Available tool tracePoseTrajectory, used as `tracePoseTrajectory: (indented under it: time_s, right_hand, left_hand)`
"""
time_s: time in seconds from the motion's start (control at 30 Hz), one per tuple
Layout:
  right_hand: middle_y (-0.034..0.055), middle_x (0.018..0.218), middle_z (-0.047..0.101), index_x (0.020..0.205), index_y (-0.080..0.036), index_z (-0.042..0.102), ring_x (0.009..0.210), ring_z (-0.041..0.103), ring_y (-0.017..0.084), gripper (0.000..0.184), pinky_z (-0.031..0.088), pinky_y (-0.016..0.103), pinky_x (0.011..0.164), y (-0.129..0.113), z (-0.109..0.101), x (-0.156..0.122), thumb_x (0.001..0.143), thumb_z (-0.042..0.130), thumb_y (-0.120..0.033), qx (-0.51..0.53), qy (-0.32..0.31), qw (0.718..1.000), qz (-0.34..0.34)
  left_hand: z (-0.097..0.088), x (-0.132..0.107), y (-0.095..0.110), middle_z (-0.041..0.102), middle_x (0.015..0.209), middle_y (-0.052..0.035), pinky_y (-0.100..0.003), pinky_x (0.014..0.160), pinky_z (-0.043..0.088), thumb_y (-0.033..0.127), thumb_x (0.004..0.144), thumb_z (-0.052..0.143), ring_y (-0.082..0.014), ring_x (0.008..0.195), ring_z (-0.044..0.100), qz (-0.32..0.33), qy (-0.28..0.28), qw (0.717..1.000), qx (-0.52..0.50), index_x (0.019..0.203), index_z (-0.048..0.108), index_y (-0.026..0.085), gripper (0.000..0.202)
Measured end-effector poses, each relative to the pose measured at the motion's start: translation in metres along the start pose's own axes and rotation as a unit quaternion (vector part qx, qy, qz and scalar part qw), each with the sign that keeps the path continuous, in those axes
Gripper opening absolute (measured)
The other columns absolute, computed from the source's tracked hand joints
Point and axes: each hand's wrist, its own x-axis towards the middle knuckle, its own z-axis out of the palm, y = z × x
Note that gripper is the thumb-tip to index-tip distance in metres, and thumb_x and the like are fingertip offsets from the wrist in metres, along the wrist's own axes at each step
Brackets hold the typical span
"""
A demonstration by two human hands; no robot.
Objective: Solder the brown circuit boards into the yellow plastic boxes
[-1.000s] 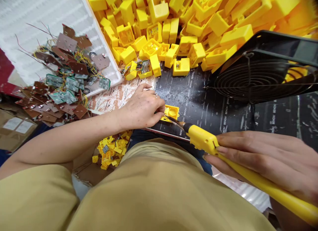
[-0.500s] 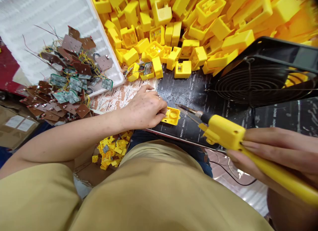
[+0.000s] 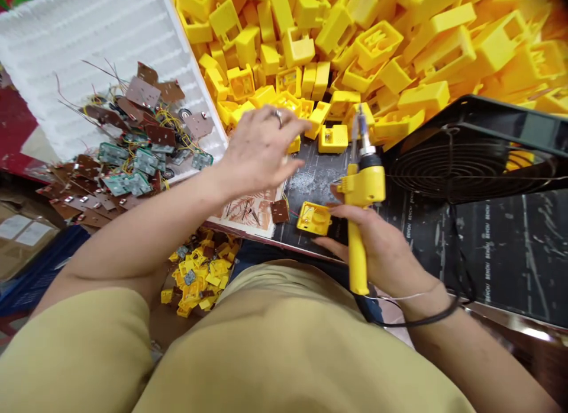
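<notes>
The left hand (image 3: 260,147) is blurred, fingers loosely spread and holding nothing, hovering over the near edge of the yellow housings (image 3: 355,40); it hides the pieces under it. The right hand (image 3: 377,247) is closed around the handle of a yellow soldering iron (image 3: 359,212), tip upright; the tip is soft against the yellow heap behind it, and its cord (image 3: 421,321) runs across the wrist. Just left of the right hand's fingertips, touching them, an open yellow case (image 3: 314,218) lies on the black mat (image 3: 488,241), and a small brown board (image 3: 280,210) lies just left of the case, below the left hand. Right of both hands a black fan (image 3: 465,158) with a wire grille is cut off by the frame. Beyond the left forearm a white tray (image 3: 89,28) holds brown and green boards (image 3: 133,147) tangled with wire; details there are too small to read. Below the desk edge, under the left forearm, more yellow parts (image 3: 199,277) sit half hidden by the person's shirt.
</notes>
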Motion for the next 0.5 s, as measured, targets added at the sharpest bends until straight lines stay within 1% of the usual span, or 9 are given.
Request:
tracePoseTrajectory:
  time_s: [0.07,0.1,0.17,0.23,0.3,0.37,0.4,0.47,0.5]
  right_hand:
    - [0.0068,0.108,0.069,0.121,-0.024,0.052,0.101,0.069,0.023,0.037,0.061,0.039,0.087,-0.002,0.005,-0.001,0.089,0.069,-0.026,0.002,-0.004,1.000,-0.009]
    - [0.0067,0.107,0.070,0.121,-0.024,0.051,0.102,0.069,0.023,0.037,0.060,0.040,0.089,-0.003,0.005,-0.002,0.089,0.070,-0.026,0.003,-0.007,1.000,-0.013]
    - [0.0086,0.108,0.070,0.122,-0.023,0.050,0.106,0.069,0.025,0.044,0.060,0.042,0.092,-0.004,0.001,-0.005,0.087,0.073,-0.036,0.008,-0.013,1.000,-0.020]
    - [0.0115,0.114,0.069,0.122,-0.022,0.050,0.110,0.068,0.028,0.051,0.059,0.046,0.093,-0.004,-0.008,-0.008,0.083,0.075,-0.043,0.025,-0.002,1.000,-0.008]
    - [0.0127,0.121,0.067,0.122,-0.023,0.049,0.112,0.067,0.028,0.051,0.060,0.047,0.093,-0.001,-0.016,-0.010,0.082,0.077,-0.039,0.044,0.020,0.999,0.021]
    - [0.0121,0.123,0.066,0.122,-0.024,0.049,0.110,0.068,0.027,0.049,0.061,0.044,0.092,0.002,-0.021,-0.011,0.083,0.078,-0.029,0.040,0.036,0.998,0.043]
    - [0.0117,0.122,0.067,0.122,-0.025,0.049,0.110,0.069,0.027,0.048,0.062,0.043,0.091,0.004,-0.023,-0.011,0.083,0.077,-0.026,0.029,0.038,0.998,0.045]
    - [0.0113,0.121,0.068,0.122,-0.024,0.050,0.111,0.068,0.026,0.047,0.062,0.041,0.092,0.006,-0.024,-0.011,0.083,0.076,-0.023,0.004,0.041,0.998,0.045]
    - [0.0112,0.122,0.068,0.123,-0.024,0.050,0.112,0.068,0.026,0.047,0.062,0.040,0.092,0.007,-0.023,-0.010,0.084,0.076,-0.022,-0.003,0.043,0.998,0.046]
  left_hand:
    - [0.003,0.015,-0.015,0.067,0.120,-0.0089,-0.053,0.109,0.030,0.034,0.086,0.063,-0.0337,0.127,0.049,-0.008,0.021,0.999,0.026,0.120,0.066,0.027,0.035]
    - [0.005,0.020,-0.019,0.067,0.120,-0.0083,-0.055,0.112,0.026,0.031,0.086,0.063,-0.0338,0.128,0.048,-0.005,0.015,0.999,0.036,0.117,0.067,0.027,0.032]
    - [0.009,0.025,-0.019,0.066,0.124,-0.0086,-0.058,0.114,0.022,0.032,0.088,0.060,-0.0335,0.125,0.052,0.005,-0.007,0.999,0.053,0.116,0.067,0.026,0.029]
    - [0.012,0.020,-0.010,0.063,0.132,-0.0107,-0.055,0.112,0.028,0.037,0.091,0.058,-0.0323,0.122,0.056,0.018,-0.025,0.998,0.046,0.121,0.064,0.022,0.034]
    - [0.014,0.011,0.000,0.064,0.131,-0.0122,-0.047,0.106,0.038,0.040,0.090,0.058,-0.0292,0.117,0.060,0.038,-0.049,0.998,0.006,0.124,0.061,0.018,0.041]
    - [0.013,0.003,0.005,0.071,0.118,-0.0095,-0.040,0.099,0.045,0.041,0.088,0.059,-0.0252,0.109,0.064,0.048,-0.090,0.994,-0.038,0.120,0.063,0.017,0.040]
    - [0.012,-0.001,0.005,0.074,0.109,-0.0076,-0.038,0.097,0.046,0.041,0.088,0.059,-0.0237,0.103,0.066,0.043,-0.102,0.993,-0.049,0.117,0.065,0.018,0.038]
    - [0.007,-0.004,0.003,0.075,0.099,-0.0055,-0.038,0.095,0.048,0.042,0.088,0.059,-0.0225,0.095,0.068,0.021,-0.102,0.993,-0.050,0.114,0.067,0.019,0.036]
    - [0.005,-0.004,0.002,0.076,0.099,-0.0057,-0.037,0.094,0.049,0.041,0.089,0.059,-0.0225,0.095,0.069,0.010,-0.094,0.994,-0.047,0.116,0.067,0.019,0.036]
